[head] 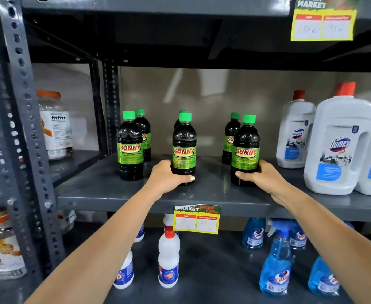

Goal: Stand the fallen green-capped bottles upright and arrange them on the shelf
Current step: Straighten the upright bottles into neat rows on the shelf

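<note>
Green-capped bottles all upright on the shelf; left hand grips the middle bottle, right hand the right front bottle (beside the Domex jugs). Slide both low, align rows evenly.

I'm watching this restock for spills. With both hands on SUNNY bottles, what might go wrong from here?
1. The left hand and right hand grip the middle front bottle and right front bottle low down, so a quick slide may tip them.
2. A back bottle stands close behind and might get knocked.
3. The right one sits near the shelf edge.
</note>
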Demonstrator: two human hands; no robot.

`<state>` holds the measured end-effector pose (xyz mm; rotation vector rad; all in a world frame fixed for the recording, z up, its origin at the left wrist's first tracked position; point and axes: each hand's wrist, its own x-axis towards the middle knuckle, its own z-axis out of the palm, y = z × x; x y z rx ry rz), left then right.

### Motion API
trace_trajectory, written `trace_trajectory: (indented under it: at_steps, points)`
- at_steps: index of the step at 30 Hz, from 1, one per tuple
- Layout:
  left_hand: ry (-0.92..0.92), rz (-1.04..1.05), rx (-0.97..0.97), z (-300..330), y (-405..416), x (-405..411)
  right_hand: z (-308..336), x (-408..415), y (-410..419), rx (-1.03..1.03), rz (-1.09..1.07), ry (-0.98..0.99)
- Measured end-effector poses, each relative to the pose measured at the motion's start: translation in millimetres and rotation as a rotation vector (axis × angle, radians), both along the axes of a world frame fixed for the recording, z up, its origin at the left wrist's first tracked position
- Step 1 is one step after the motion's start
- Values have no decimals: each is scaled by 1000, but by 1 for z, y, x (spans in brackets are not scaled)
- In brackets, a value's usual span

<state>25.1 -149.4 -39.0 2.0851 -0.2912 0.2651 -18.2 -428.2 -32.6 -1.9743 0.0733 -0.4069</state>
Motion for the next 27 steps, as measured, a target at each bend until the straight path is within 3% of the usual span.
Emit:
trace_trajectory:
  at_steps: [11,17,20,23,27]
  points:
    - [-41,-20,4,2,-1,-12,-1,-11,1,-17,13,-26]
    - [-54,-17,27,3,1,-17,-4,-11,2,-16,-102,-71]
    - [-74,-1,78,2,8,-22,-1,-21,11,-23,-207,-270]
    - [-126,59,158,-4,28,-28,5,-35,28,-118,-350,-623]
    - [-299,229,261,-23,81,-36,12,-41,76,-298,-223,-909]
